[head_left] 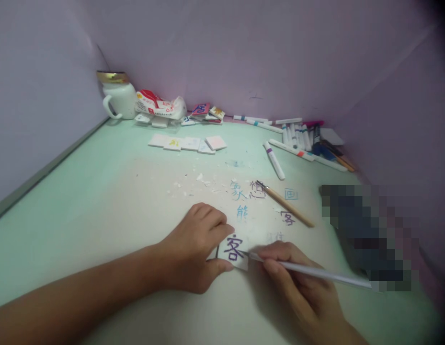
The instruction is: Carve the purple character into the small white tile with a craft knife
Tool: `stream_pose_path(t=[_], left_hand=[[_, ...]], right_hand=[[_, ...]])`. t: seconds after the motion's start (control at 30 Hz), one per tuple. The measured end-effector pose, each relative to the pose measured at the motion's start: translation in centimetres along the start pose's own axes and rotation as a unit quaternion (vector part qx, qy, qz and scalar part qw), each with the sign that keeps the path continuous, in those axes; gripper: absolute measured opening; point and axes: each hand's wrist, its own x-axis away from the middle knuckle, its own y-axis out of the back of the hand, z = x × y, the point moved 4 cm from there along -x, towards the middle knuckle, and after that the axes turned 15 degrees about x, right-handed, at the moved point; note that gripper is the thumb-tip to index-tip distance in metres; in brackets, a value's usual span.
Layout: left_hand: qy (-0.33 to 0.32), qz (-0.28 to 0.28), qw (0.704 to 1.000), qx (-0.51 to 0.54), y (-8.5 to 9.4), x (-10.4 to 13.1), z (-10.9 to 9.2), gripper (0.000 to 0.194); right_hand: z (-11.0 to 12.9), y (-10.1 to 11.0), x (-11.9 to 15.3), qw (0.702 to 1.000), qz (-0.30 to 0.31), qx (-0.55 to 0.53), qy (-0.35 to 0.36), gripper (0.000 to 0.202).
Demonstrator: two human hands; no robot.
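Note:
A small white square tile (240, 262) with a purple character on it lies on the table below the middle of the view. My left hand (199, 251) grips it from the left, thumb at the near edge and index finger at the far edge. In my right hand (292, 270) is a slim silver craft knife (323, 274), held like a pen. Its pointed tip touches or nearly touches the right side of the purple character. White shavings (199, 177) are scattered beyond my left hand. A wooden-handled tool (287, 206) lies beyond my right hand.
Several pale tiles (172, 143) lie in a row farther back. A white mug (121, 98), a red-and-white packet (159, 104) and coloured tiles (200, 109) stand along the wall. Markers (296, 136) are heaped at back right. A pixelated dark object (366, 235) lies right. Characters (289, 218) mark the tabletop.

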Motion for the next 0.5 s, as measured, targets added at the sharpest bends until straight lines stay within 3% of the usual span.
stream_pose_path(t=[0.13, 0.3, 0.5], left_hand=[[0.007, 0.004, 1.0, 0.004, 0.04, -0.08, -0.18, 0.03], [0.022, 0.01, 1.0, 0.0, 0.08, -0.17, -0.2, 0.031], [0.015, 0.003, 1.0, 0.003, -0.04, -0.02, -0.03, 0.03]], right_hand=[[0.06, 0.05, 0.12, 1.0, 0.012, -0.007, -0.02, 0.016], [-0.4, 0.75, 0.35, 0.996, -0.035, -0.009, -0.079, 0.027], [0.23, 0.7, -0.55, 1.0, -0.007, -0.007, -0.003, 0.017]])
